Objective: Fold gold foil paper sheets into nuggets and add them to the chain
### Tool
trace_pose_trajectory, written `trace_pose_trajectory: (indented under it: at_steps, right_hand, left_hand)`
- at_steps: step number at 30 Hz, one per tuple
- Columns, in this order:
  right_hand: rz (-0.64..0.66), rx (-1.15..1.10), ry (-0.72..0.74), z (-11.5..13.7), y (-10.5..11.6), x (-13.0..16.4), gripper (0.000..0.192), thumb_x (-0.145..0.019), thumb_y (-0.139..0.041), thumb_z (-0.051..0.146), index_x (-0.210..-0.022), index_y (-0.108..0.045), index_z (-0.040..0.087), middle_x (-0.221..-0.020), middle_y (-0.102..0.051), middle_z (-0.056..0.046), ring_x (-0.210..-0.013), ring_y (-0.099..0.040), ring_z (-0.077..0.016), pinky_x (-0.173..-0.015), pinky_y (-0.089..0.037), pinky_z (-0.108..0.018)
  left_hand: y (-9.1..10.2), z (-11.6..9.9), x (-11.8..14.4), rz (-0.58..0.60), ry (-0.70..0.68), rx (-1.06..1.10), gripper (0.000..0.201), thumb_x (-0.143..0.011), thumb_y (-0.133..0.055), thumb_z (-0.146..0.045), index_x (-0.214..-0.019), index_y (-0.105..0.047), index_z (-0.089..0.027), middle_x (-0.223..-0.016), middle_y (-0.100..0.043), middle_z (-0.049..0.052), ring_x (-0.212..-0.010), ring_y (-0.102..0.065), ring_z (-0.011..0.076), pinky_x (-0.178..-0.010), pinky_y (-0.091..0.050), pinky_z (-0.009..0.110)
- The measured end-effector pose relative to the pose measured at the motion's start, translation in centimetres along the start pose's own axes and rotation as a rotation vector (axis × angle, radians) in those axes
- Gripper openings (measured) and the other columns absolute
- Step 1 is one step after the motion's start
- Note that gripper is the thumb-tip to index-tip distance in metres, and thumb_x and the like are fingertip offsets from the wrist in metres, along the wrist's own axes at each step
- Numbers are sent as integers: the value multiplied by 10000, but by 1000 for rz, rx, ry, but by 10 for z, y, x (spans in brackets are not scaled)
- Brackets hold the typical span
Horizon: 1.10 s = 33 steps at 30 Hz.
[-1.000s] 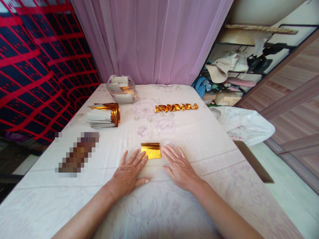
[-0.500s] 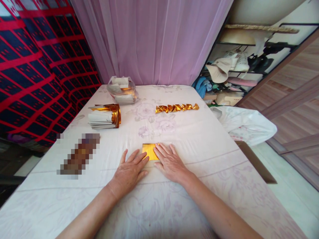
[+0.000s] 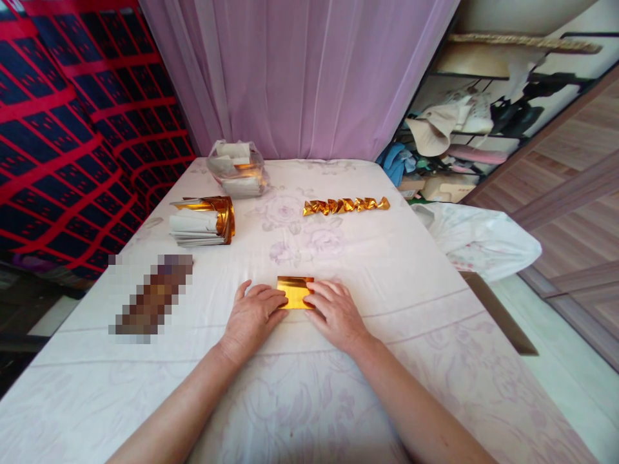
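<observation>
Left hand (image 3: pixel 253 314) | fingers curled, we press the gold sheet (image 3: pixel 294 291) | right hand (image 3: pixel 337 312) | the same, other edge | sheet flat on the table (image 3: pixel 416 277), between our hands

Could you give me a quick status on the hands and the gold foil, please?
Left hand and right hand pinching gold foil sheet flat on the white cloth. Nothing in the way.

Both hands palm-down side by side, left hand (image 3: pixel 252 316) fingers curled, right hand (image 3: pixel 337 313) likewise, forearms converging
</observation>
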State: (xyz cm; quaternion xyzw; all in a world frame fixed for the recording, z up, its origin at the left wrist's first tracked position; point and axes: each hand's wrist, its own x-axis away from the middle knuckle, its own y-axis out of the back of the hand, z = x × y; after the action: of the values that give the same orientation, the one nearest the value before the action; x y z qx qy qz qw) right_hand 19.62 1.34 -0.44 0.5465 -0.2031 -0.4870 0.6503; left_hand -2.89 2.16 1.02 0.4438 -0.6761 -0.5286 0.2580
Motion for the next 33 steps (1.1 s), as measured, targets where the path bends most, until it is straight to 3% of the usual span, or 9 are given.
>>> trace_pose_trajectory:
  at_steps: [5,14,27,33]
  right_hand:
    - [-66,-46,30,-3,-5,-2,94,-890,-642,240,-948,-716,236,-1081,-699,-45,-972,-592,-217,-871,-438,-380]
    - [-125,20,103,-3,-4,-1,152,-953,-552,231,-927,-701,222,-974,-715,-39,-884,-596,-194,-787,-400,-352]
    - [-112,110,-84,-3,-7,-5,180,-946,-569,292,-826,-668,200,-791,-650,-32,-792,-571,-194,-732,-382,-320]
    - [-91,-1,-109,-5,-6,-6,166,-936,-546,265,-813,-638,202,-803,-644,-34,-802,-577,-190,-740,-395,-308]
  left_hand:
    - [-2,-2,-1,-100,-50,-5,163,-939,-580,-307,-1027,-710,-264,-1067,-749,20,-1014,-643,237,-1081,-273,534]
    - [-5,-4,0,-212,-128,-70,153,-956,-552,-262,-953,-699,-221,-956,-753,12,-917,-658,216,-1041,-306,489]
    - [-5,-3,0,-177,70,49,133,-908,-613,-284,-827,-688,-210,-1038,-681,46,-982,-589,240,-939,-374,472]
    - [-7,-2,-2,-174,121,96,140,-904,-618,-271,-794,-680,-211,-1043,-672,40,-1007,-582,239,-906,-381,445]
